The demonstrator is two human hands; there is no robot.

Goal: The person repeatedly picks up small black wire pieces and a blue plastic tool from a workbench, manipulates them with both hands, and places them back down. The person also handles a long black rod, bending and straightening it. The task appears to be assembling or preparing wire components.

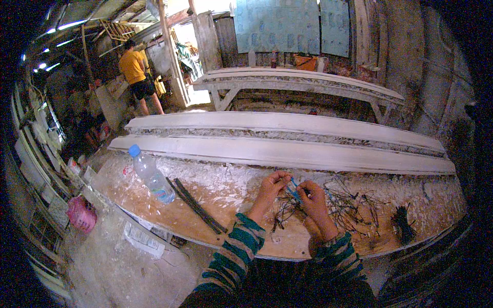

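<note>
Above the work table [241, 191], my left hand [272, 189] and my right hand [314, 199] are close together, each pinching a thin bright blue strip [293, 188]. The strip runs between the fingertips; whether it is cord or plastic is too small to tell. Below and right of the hands, thin dark wire-like pieces [354, 208] lie in a loose tangle. A tight dark bundle [404, 227] of similar look is at the right end. Left of my hands lie long dark rods [197, 208], side by side. Striped green and grey sleeves cover my forearms.
A clear bottle with a blue cap [152, 177] is on the table's left. Two long white boards [282, 151] lie across the table's far side. Behind stands another bench [287, 82]. A person in a yellow shirt [133, 66] stands far left. A pink bag [81, 214] is lower left.
</note>
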